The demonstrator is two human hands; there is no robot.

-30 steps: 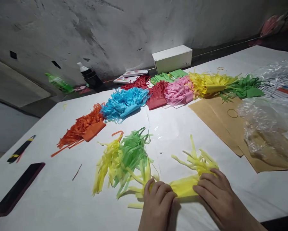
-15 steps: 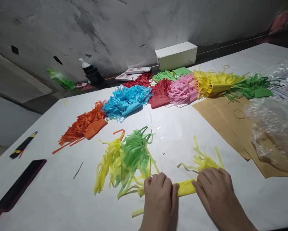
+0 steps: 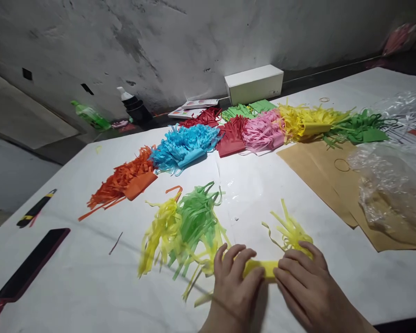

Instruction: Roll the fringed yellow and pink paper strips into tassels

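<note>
A folded yellow fringed tissue-paper strip (image 3: 268, 269) lies flat on the white-covered table under both hands. My left hand (image 3: 236, 282) grips it near its left part, fingers curled and thumb on the band. My right hand (image 3: 307, 286) is closed on the right part, fingers pressed together. Loose yellow fringe (image 3: 293, 231) sticks out beyond my right hand, and more comes out at the left. Just left of my left hand lie a light green fringed bunch (image 3: 197, 215) and a yellow fringed bunch (image 3: 159, 231), partly overlapping.
Fringed paper bundles in orange (image 3: 124, 180), blue (image 3: 185, 145), red (image 3: 231, 136), pink (image 3: 263, 129) and yellow (image 3: 308, 121) line the back. A utility knife (image 3: 36, 209) and black phone (image 3: 34, 263) lie left. Brown paper (image 3: 319, 171) and clear plastic (image 3: 391, 180) lie right.
My left hand's fingers have lifted and spread a little, and it has shifted slightly right along the yellow strip. My hands are closer together. The yellow fringe by my right hand has shifted left.
</note>
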